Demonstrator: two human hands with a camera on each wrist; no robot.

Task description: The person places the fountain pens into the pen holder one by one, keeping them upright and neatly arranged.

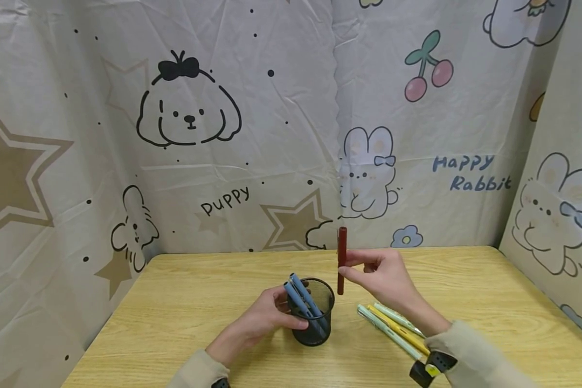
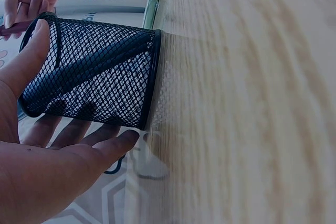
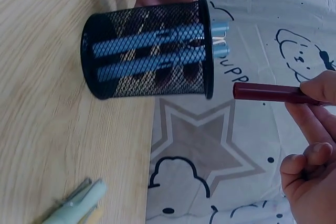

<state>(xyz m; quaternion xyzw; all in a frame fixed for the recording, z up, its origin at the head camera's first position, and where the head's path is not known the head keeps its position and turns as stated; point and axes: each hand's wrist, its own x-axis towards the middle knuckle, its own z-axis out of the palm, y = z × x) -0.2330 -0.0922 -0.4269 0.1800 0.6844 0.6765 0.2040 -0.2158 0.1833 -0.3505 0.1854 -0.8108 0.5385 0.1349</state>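
Observation:
My left hand (image 1: 270, 318) grips a black mesh pen cup (image 1: 312, 334), thumb on the near side and fingers round the far side. Two blue pens (image 1: 302, 295) lean inside it, their capped ends just above the rim. In my right hand (image 1: 385, 275) a dark red pen (image 1: 341, 261) is pinched upright between thumb and fingertips, beside and above the cup's right rim. The right wrist view shows the red pen's lower end (image 3: 242, 91) apart from the cup's mouth. The cup stands on the table in the left wrist view.
On the wooden table (image 1: 199, 302), right of the cup, lie two light green pens (image 1: 390, 331) and a yellow pen (image 1: 402, 327), partly under my right forearm. A printed cloth (image 1: 291, 134) with cartoon animals hangs behind the table and along its sides.

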